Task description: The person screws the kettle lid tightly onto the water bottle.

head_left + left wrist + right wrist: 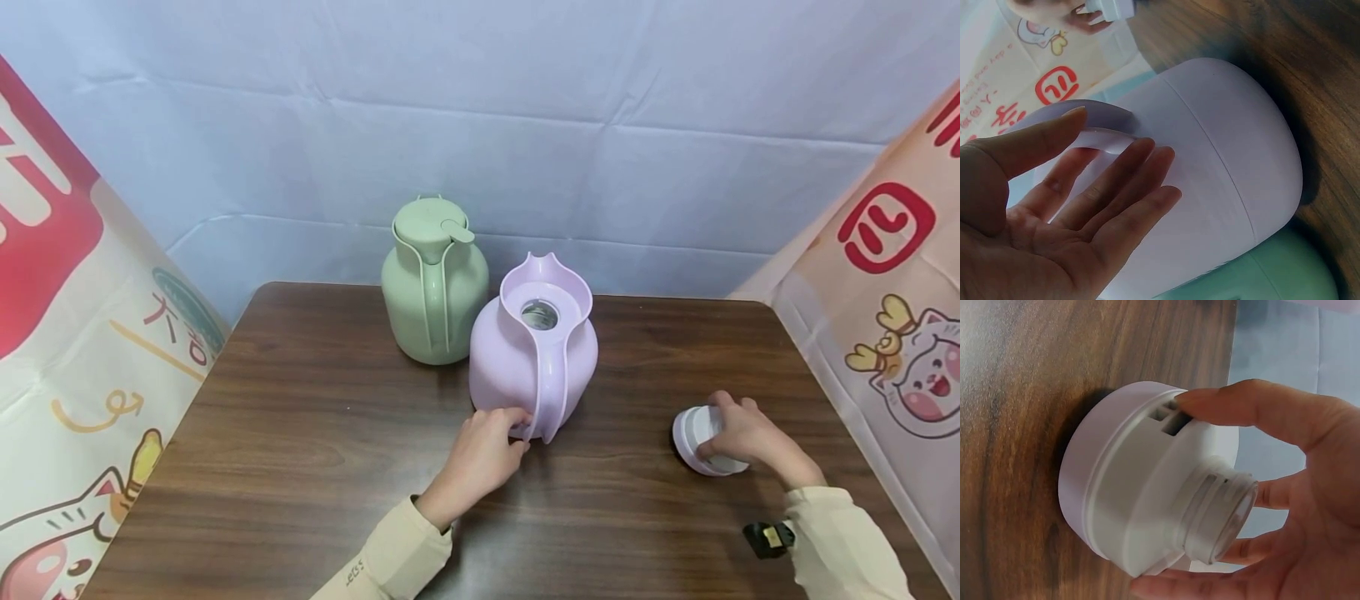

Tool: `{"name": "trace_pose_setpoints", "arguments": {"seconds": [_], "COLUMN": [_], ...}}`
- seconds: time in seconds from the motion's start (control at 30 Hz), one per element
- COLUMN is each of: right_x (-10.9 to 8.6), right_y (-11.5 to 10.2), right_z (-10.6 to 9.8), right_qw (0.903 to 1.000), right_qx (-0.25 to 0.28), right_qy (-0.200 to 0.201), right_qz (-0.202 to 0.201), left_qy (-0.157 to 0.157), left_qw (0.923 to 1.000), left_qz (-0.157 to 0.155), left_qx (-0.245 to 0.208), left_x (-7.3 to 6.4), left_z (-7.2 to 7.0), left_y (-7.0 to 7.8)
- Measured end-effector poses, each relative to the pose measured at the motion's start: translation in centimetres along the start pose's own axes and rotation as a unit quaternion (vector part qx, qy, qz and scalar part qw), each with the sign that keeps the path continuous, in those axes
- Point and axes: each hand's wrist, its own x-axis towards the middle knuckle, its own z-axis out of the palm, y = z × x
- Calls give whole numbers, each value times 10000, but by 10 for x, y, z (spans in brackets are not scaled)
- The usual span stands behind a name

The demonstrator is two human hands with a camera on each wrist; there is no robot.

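Observation:
A lilac thermos jug [502, 358] stands upright with its top uncovered, showing a round mouth inside the collar. My left hand [483, 450] is at the lower part of its handle [551, 379]. In the left wrist view, that hand's fingers [1125, 215] are spread and nearly straight beside the handle, with the thumb near it. On the right of the table, my right hand [750, 433] grips a lilac and white jug lid [697, 429] from above. The lid lies upside down, its threaded white neck [1216, 509] facing the palm, thumb and fingers spanning its sides.
A green thermos jug [435, 292], its lid on, stands close behind and left of the lilac one. Both are on a dark wooden table [300, 417]. A small black item [768, 537] shows by the right sleeve. A pale cloth backdrop [450, 125] hangs behind, with printed sheets alongside.

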Motion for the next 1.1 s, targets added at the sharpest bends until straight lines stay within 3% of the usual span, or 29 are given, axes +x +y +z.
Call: {"name": "trace_pose_setpoints", "arguments": {"seconds": [0.6,1.1], "right_x": [-2,-5], "right_y": [-7,-25], "right_z": [-7,-27], "right_qw": [9992,9972], "right_qx": [278,-43], "right_qy": [226,546], "right_qz": [-183,-503], "left_qy": [-44,-49], "left_qw": [10000,10000], "left_qz": [-59,-39], "left_qx": [-17,23], "left_x": [0,0], "left_z": [-1,0], "left_y": [0,0]}}
